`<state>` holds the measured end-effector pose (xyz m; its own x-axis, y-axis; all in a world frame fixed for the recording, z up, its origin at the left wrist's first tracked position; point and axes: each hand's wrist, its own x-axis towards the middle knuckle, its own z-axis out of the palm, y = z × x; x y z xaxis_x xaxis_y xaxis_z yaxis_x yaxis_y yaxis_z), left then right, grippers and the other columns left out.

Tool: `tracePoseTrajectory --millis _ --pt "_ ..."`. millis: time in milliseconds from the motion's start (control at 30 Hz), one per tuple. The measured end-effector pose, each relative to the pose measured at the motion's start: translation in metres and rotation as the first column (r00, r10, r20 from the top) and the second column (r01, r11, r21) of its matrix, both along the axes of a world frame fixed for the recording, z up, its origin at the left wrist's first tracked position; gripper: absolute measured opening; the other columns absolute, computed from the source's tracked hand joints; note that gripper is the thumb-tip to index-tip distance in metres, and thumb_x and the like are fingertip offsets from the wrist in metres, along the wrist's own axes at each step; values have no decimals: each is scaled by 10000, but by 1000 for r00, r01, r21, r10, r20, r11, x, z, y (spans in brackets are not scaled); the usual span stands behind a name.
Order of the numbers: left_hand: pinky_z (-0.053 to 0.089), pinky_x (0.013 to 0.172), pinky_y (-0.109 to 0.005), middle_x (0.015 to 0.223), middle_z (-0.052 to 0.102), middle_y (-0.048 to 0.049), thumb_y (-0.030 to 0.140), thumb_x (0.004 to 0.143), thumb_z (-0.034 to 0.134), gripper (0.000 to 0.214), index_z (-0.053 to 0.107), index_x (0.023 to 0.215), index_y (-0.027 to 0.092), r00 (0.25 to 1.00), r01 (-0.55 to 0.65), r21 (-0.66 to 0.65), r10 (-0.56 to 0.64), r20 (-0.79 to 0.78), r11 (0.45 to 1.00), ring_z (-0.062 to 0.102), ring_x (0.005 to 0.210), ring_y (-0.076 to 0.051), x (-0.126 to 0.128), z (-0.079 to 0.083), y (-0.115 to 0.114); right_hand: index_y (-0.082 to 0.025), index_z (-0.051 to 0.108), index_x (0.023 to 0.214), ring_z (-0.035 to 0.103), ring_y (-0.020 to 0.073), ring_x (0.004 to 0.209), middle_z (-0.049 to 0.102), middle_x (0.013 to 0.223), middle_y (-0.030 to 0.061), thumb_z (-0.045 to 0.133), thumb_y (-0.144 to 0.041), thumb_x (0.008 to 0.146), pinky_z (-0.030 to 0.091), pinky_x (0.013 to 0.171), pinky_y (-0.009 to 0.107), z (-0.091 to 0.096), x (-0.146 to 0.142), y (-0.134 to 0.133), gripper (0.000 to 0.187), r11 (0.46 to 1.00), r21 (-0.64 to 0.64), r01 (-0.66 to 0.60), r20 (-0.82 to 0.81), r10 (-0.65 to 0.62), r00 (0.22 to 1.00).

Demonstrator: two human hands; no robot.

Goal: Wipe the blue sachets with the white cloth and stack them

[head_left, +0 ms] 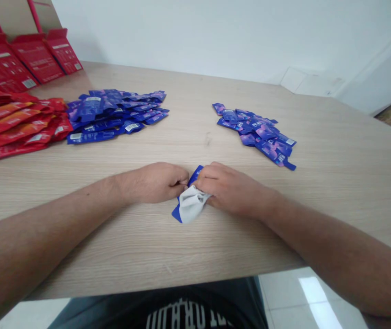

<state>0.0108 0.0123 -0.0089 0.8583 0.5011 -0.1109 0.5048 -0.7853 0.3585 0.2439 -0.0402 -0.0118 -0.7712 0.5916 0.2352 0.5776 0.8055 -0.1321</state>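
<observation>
Near the middle of the table, a small blue packet [176, 213] lies slanted between my two hands, much of it covered. My left hand [163, 182] is closed in a pinch at the packet's left edge. Over the packet lies a crumpled white cloth [191, 206], bunched in the curled fingers of my right hand [231, 187]. The right knuckles also hide part of the packet's upper end. Whether the right fingers grip the packet together with the cloth cannot be made out.
Beyond my left hand sits a large heap of blue packets [113, 116], beside a stack of red packets [20, 123]. Open red boxes [37, 59] stand at the far left. A smaller blue-packet heap [257, 132] lies right of centre. A white wall [195, 36] backs the table.
</observation>
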Motion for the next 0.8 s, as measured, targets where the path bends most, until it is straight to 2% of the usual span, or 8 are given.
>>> tracePoseTrajectory --millis 167,333,467,500,633,800 --pt "372 624 -228 808 662 18 237 866 484 146 626 838 211 1000 -3 -1 3 8 1000 579 706 -124 0 1 -1 -143 615 1022 530 234 950 604 987 101 574 -185 900 431 886 366 1 3 0 135 991 16 129 -29 -129 991" --pt "366 603 -232 764 642 14 271 892 461 183 617 820 207 1000 -10 15 10 -6 1000 565 678 -127 1 1 -1 -173 621 1026 525 231 972 600 1023 90 573 -188 897 426 904 361 0 0 -4 139 1000 0 0 9 0 1000" --pt "374 622 -228 804 655 15 257 886 470 163 613 825 206 1000 -1 -3 1 5 1000 575 707 -126 0 2 -1 -149 608 1026 528 232 953 599 998 99 559 -174 897 436 887 363 0 2 -3 140 992 6 123 -27 -123 992" --pt "372 619 -230 799 653 14 260 887 470 165 611 821 206 1000 -2 -1 2 8 1000 573 703 -127 0 2 -1 -152 611 1019 527 232 952 599 998 99 559 -176 898 436 884 363 1 1 -4 134 993 7 121 -22 -121 992" --pt "360 599 -240 760 632 12 284 899 459 184 606 816 210 1000 -2 2 2 13 1000 556 674 -131 -1 0 0 -179 631 1029 529 232 977 605 1023 90 571 -198 906 429 899 363 2 -2 -8 138 1000 -2 -15 23 15 1000" --pt "366 615 -236 787 645 15 243 873 473 149 609 823 209 1000 -3 -7 3 27 1000 564 694 -128 -1 0 0 -144 620 1019 530 236 933 602 992 102 569 -198 905 441 864 364 2 -1 -7 136 992 3 129 -5 -129 992"
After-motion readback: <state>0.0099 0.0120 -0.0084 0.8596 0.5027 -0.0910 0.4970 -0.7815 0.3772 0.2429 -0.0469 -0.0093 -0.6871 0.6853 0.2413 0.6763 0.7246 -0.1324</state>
